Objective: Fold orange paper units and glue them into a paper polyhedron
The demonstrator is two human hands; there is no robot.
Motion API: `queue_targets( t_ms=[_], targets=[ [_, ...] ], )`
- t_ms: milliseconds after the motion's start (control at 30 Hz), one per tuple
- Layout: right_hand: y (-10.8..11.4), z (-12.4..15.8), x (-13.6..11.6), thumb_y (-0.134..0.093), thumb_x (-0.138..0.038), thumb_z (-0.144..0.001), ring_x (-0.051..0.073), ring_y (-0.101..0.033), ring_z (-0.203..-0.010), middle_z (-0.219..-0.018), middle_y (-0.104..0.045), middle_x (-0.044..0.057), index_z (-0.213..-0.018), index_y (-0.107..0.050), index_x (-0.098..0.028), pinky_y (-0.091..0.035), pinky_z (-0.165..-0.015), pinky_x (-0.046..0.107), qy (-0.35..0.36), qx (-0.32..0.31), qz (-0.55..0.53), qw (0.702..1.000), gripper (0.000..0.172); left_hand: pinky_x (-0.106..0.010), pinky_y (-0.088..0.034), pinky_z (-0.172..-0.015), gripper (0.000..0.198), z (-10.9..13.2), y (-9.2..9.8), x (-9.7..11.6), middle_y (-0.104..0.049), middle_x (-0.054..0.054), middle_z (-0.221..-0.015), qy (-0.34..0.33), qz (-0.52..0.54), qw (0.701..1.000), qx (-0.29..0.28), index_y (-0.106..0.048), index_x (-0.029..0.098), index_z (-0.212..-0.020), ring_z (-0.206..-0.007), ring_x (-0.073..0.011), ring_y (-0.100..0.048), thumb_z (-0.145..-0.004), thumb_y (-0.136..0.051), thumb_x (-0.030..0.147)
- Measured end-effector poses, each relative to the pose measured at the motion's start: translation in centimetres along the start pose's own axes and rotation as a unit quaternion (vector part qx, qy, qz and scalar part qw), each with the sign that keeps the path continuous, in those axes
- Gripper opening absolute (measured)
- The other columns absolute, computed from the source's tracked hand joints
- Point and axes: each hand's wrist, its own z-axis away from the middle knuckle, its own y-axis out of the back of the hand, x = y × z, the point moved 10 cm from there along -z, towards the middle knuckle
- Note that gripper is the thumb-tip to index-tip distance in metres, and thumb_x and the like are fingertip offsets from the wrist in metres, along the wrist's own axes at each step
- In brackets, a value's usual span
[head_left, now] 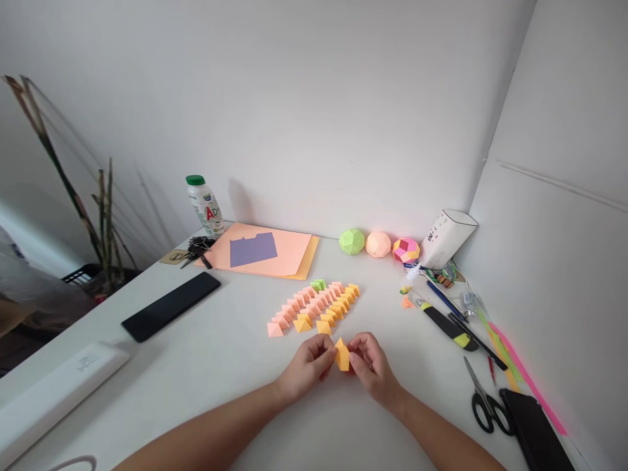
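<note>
Over a white desk [220, 366], the left hand [307, 367] and right hand [375, 369], each grip pinching one side, hold an orange folded-paper piece [342, 355] near rows of peach, orange and green paper pyramids [314, 306], apparently shaping it, the next move calling for light, even pressure.

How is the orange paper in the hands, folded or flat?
Folded: the orange paper has a pointed top and angled faces meeting at a crease, between the left hand and right hand.

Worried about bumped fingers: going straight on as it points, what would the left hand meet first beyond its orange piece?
Probably the right hand, facing it across the orange piece; depth is hard to judge.
</note>
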Motion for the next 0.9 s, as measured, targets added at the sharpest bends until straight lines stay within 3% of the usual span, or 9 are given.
queue_targets(
  t_ms=[100,267,433,600,733,900],
  targets=[
    [-0.2,0.2,-1.2,-0.048,-0.023,-0.083,0.016,-0.056,-0.063,-0.073,-0.058,0.001,-0.089,-0.051,-0.023,-0.048,-0.06,0.029,0.063,-0.008,0.04,0.997,0.006,-0.022,-0.03,-0.046,0.033,-0.1,-0.2,-0.2,-0.049,0.006,-0.049,0.01,0.019,1.0,-0.003,-0.043,0.019,-0.067,-0.044,-0.0086,-0.04,-0.08,-0.052,0.049],
    [-0.5,0.2,-2.0,-0.047,-0.017,-0.083,0.017,-0.062,-0.062,-0.073,-0.065,0.003,-0.091,-0.061,-0.024,-0.049,-0.057,0.029,0.128,-0.006,0.147,0.981,0.018,-0.021,-0.032,-0.044,0.036,-0.2,-0.5,-0.1,-0.057,0.003,-0.055,0.016,0.022,1.0,0.0,-0.044,0.019,-0.072,-0.043,-0.0088,-0.045,-0.081,-0.047,0.054],
    [-1.1,0.3,-2.6,-0.049,-0.017,-0.085,0.017,-0.062,-0.065,-0.074,-0.066,0.005,-0.094,-0.066,-0.025,-0.052,-0.061,0.031,0.199,-0.022,0.208,0.958,0.021,-0.02,-0.03,-0.042,0.038,-0.2,0.0,-0.2,-0.051,0.006,-0.051,0.028,0.0,0.999,0.03,-0.043,0.019,-0.072,-0.041,-0.0075,-0.043,-0.078,-0.051,0.056],
    [-0.5,0.3,-2.9,-0.053,-0.02,-0.084,0.018,-0.061,-0.068,-0.076,-0.063,0.006,-0.087,-0.069,-0.025,-0.053,-0.06,0.031,0.214,0.003,0.224,0.951,0.017,-0.021,-0.028,-0.042,0.037,-0.3,0.1,-0.5,-0.046,0.008,-0.047,0.026,0.001,0.999,0.029,-0.046,0.019,-0.073,-0.04,-0.0079,-0.041,-0.078,-0.051,0.055],
    [0.1,0.2,-2.9,-0.055,-0.02,-0.083,0.017,-0.06,-0.064,-0.07,-0.06,0.004,-0.08,-0.068,-0.024,-0.052,-0.057,0.028,0.21,0.025,0.202,0.956,0.014,-0.021,-0.031,-0.045,0.031,-0.2,-0.5,-0.1,-0.049,0.006,-0.058,0.01,0.028,1.0,-0.007,-0.052,0.017,-0.084,-0.045,-0.0075,-0.043,-0.078,-0.055,0.047],
    [0.3,0.1,-2.7,-0.054,-0.018,-0.083,0.014,-0.059,-0.062,-0.075,-0.059,0.005,-0.08,-0.067,-0.022,-0.053,-0.053,0.025,0.226,0.032,0.181,0.957,0.013,-0.022,-0.033,-0.046,0.031,-0.2,-0.5,0.2,-0.051,0.004,-0.064,0.005,0.007,1.0,-0.004,-0.053,0.017,-0.092,-0.047,-0.0074,-0.041,-0.078,-0.055,0.044]
  ],
)
